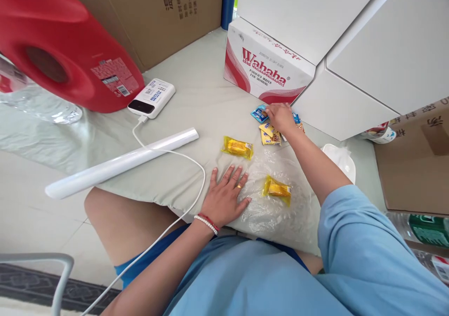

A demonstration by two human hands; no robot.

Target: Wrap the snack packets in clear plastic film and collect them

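left hand (pixel 226 195) lying flat, fingers spread, pinning clear plastic bag (pixel 277 213) to keep it from sliding. right hand (pixel 279 118) reaching far, fingers curling over snack packets (pixel 269 133) by wahaha box (pixel 266 68). yellow snack (pixel 278 190) resting on bag.

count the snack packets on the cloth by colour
Yellow clear-wrapped packets: 2, one above the left hand, one beside it
Yellow printed packets: 2, stacked under the right hand
Blue packets: 2, one clear, one mostly hidden
Total: 6 seen, maybe more beneath the hand
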